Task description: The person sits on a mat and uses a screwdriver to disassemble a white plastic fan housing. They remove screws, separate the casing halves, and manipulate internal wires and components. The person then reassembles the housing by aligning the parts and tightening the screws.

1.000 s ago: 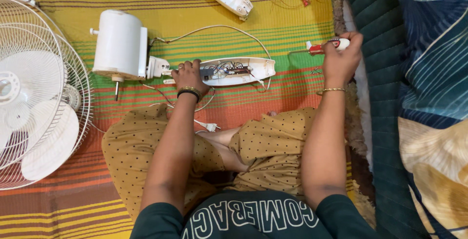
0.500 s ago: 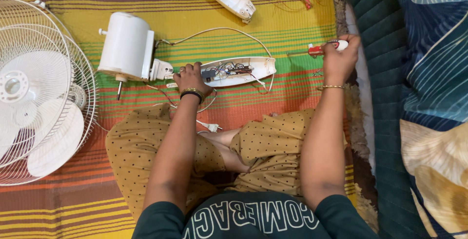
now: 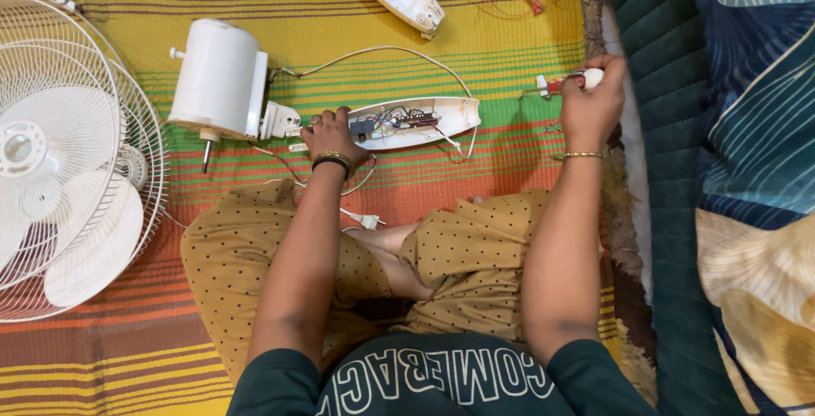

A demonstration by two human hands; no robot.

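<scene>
The view has drifted slightly right since the earlier frame, and now the left hand [image 3: 333, 133] rests fingers-down on the open control housing [image 3: 413, 122] at centre while the right hand [image 3: 592, 104], closed round a screwdriver [image 3: 567, 83] upper right, should bring it over steadily, housing pinned flat.

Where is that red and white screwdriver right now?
In the head view, the screwdriver is in the right hand, at the mat's right edge, right of the open white casing.
</scene>
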